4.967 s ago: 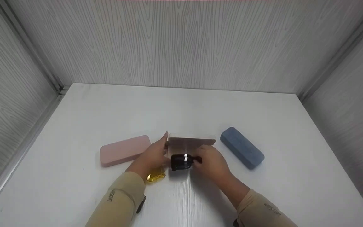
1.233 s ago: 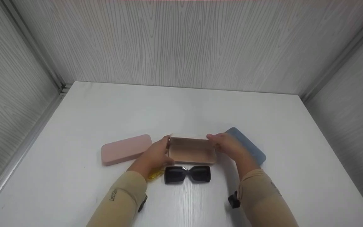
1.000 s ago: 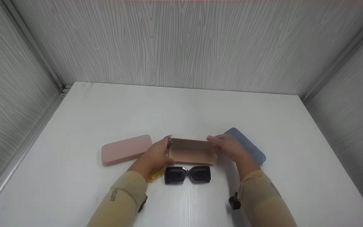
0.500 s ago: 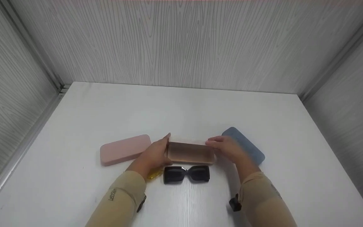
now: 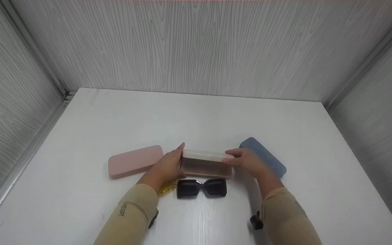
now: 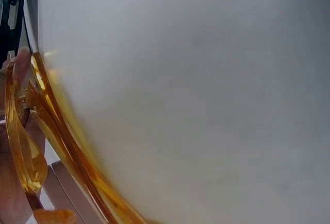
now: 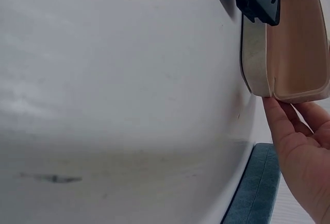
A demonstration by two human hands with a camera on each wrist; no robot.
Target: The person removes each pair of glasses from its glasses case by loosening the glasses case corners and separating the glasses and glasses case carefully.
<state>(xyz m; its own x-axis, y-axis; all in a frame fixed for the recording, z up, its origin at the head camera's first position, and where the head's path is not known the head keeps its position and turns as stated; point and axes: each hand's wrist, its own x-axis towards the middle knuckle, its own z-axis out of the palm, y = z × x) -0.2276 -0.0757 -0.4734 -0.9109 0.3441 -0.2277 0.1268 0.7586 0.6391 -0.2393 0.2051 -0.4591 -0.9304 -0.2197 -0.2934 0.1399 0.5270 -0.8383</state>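
Note:
A white glasses case [image 5: 202,155] with a tan inside stands partly open at the middle of the table. My left hand [image 5: 168,165] grips its left end, thumb near the front edge. At the other end, my right hand [image 5: 247,161] pinches the lid's corner, index finger over the top. The right wrist view shows those fingertips against the end of the case [image 7: 296,44]. Black sunglasses [image 5: 201,188] lie right in front of the case. Under my left wrist are yellow-framed glasses [image 5: 167,187], large in the left wrist view.
A pink glasses case [image 5: 134,161] lies closed to the left, beside my left forearm. A blue glasses case [image 5: 267,158] sits slanted on the right, partly behind my right hand. Pale wood-grain walls [image 5: 196,47] bound the white table [image 5: 196,119].
The sunglasses went from my right hand onto the table in front of the case. My right hand moved to the lid, which has tilted forward, showing its white outside. My left hand stays put.

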